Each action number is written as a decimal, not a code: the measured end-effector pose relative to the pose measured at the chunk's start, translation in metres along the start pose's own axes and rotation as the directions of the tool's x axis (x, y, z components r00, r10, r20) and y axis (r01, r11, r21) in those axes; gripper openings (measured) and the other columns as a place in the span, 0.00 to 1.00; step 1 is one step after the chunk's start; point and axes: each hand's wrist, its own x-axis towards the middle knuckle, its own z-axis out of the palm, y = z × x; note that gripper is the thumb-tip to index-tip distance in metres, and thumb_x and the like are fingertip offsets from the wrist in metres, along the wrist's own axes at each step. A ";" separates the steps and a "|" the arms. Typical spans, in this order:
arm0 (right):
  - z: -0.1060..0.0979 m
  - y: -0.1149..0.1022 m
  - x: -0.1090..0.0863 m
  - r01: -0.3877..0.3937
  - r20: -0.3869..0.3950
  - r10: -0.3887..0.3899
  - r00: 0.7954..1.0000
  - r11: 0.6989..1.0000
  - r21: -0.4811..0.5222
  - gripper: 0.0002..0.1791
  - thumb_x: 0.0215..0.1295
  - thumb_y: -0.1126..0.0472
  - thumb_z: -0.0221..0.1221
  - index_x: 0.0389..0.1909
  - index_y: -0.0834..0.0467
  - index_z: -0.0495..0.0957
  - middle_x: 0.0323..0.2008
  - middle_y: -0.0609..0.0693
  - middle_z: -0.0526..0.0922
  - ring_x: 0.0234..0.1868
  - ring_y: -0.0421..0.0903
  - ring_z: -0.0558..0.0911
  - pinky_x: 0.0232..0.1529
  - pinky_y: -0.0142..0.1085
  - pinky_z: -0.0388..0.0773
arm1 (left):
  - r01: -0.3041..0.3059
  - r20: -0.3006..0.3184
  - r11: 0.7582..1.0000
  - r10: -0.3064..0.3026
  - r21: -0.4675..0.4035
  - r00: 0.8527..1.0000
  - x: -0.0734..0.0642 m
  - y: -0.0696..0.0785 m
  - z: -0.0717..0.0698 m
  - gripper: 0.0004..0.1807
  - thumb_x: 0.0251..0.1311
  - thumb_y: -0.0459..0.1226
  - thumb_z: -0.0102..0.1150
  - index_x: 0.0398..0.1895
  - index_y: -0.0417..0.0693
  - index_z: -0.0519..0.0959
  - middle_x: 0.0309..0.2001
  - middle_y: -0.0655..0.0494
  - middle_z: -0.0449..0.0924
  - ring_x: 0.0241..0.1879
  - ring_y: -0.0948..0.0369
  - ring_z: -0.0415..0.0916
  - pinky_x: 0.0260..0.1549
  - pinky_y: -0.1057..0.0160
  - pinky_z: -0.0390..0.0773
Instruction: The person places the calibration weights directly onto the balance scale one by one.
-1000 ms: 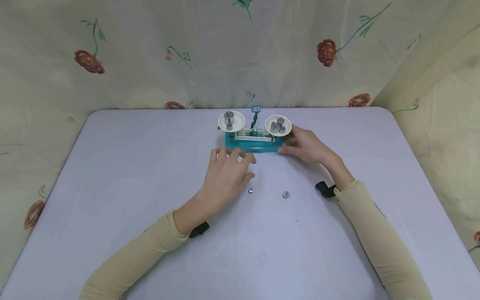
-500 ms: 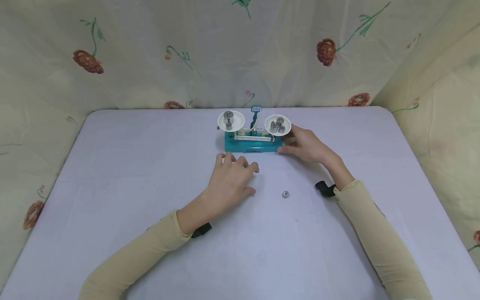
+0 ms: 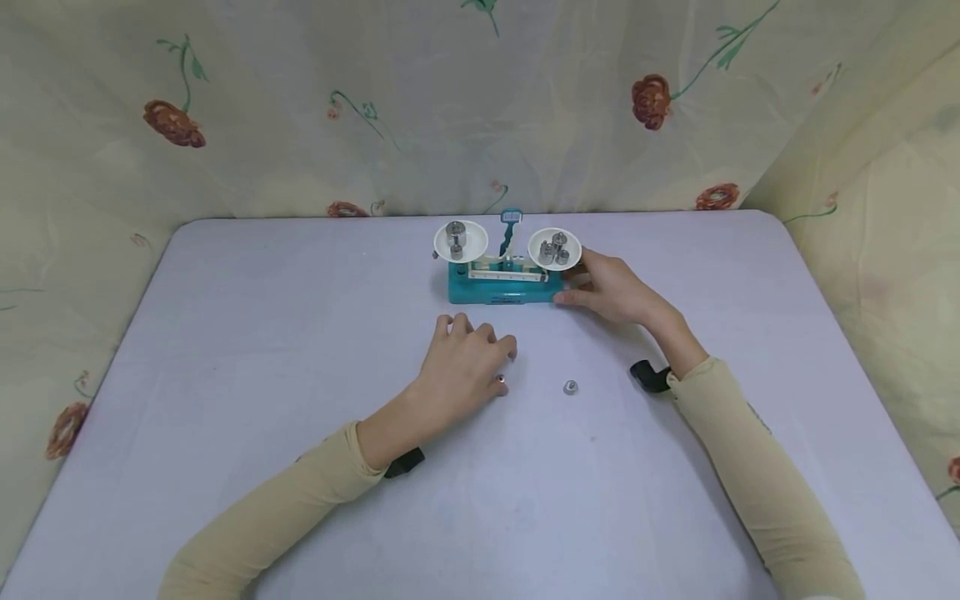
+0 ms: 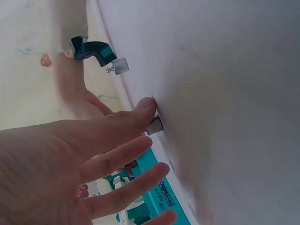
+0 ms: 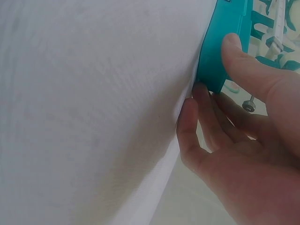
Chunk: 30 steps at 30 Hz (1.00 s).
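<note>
A teal balance scale (image 3: 487,292) stands at the table's far side, with two white pans. My right hand (image 3: 611,287) grips the right end of its base; in the right wrist view the thumb (image 5: 233,47) lies along the base, the other fingers at its end and behind. My left hand (image 3: 461,367) is low over the table in front of the scale, fingers spread. A small metal weight (image 3: 501,378) shows between its thumb and index finger, right at the thumb; the left wrist view shows that weight (image 4: 155,125) partly behind the thumb, the fingers extended.
The left pan (image 3: 477,244) bears a large and a smaller metal weight; the right pan (image 3: 536,244) bears several small ones. Another metal weight (image 3: 571,387) stands on the table right of my left hand. A flowered curtain (image 3: 420,108) hangs behind the table.
My left hand has drawn back from near the scale's base toward me, so its thumb and index finger now come around the small weight. The right hand stays at the scale.
</note>
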 end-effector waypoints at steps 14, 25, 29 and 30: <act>0.001 0.001 0.002 0.010 -0.006 -0.010 1.000 1.000 -0.007 0.42 0.73 0.62 0.69 0.81 0.64 0.61 0.70 0.67 0.78 0.72 0.66 0.79 0.73 0.60 0.76 | -0.022 -0.052 1.000 0.023 0.015 0.998 0.002 -0.002 0.005 0.09 0.69 0.43 0.73 0.49 0.57 0.89 0.43 0.53 0.92 0.46 0.47 0.85 0.51 0.48 0.79; 0.001 0.000 0.001 0.015 -0.006 -0.015 1.000 1.000 -0.003 0.43 0.73 0.62 0.69 0.82 0.63 0.60 0.69 0.67 0.79 0.71 0.65 0.79 0.71 0.59 0.78 | -0.040 -0.088 0.999 0.040 -0.004 0.995 0.005 -0.005 0.008 0.04 0.71 0.38 0.70 0.45 0.57 0.89 0.43 0.55 0.92 0.44 0.48 0.86 0.49 0.48 0.81; 0.001 0.000 0.001 0.011 -0.005 -0.011 1.000 1.000 -0.001 0.43 0.73 0.61 0.69 0.82 0.63 0.59 0.70 0.67 0.78 0.72 0.65 0.79 0.72 0.59 0.77 | -0.042 -0.084 0.999 0.041 -0.011 0.996 0.005 -0.005 0.008 0.05 0.71 0.37 0.70 0.45 0.56 0.89 0.43 0.55 0.92 0.45 0.48 0.86 0.50 0.47 0.81; 0.001 0.000 0.001 0.010 -0.004 -0.010 1.000 1.000 0.000 0.43 0.73 0.61 0.69 0.82 0.63 0.59 0.70 0.67 0.78 0.72 0.65 0.79 0.72 0.60 0.77 | -0.042 -0.081 0.999 0.041 -0.013 0.996 0.005 -0.005 0.008 0.05 0.71 0.37 0.70 0.45 0.56 0.89 0.43 0.55 0.92 0.45 0.47 0.86 0.50 0.47 0.80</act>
